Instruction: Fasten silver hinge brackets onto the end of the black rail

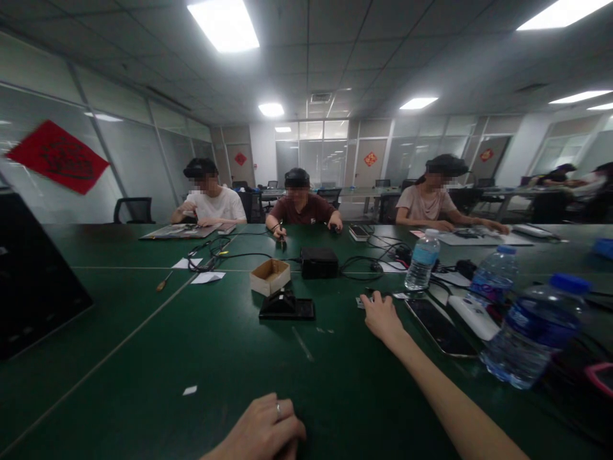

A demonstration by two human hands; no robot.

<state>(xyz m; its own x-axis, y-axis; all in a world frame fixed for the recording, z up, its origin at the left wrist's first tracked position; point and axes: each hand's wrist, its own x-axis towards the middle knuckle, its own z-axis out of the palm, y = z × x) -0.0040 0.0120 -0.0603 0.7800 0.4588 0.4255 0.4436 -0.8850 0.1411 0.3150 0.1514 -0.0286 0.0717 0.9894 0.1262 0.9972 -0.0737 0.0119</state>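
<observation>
The right hand, fingers apart, touches a flat thing, maybe steadying it; the left hand curls its fingers together.

On the table, the box sits just behind the stand and left of the device. Right of the stand, the right hand is at a card. The phone lies right of that hand, one bottle behind it. The left hand is nearest, before the stand.

Dim beneath glaring ceiling panels
</observation>
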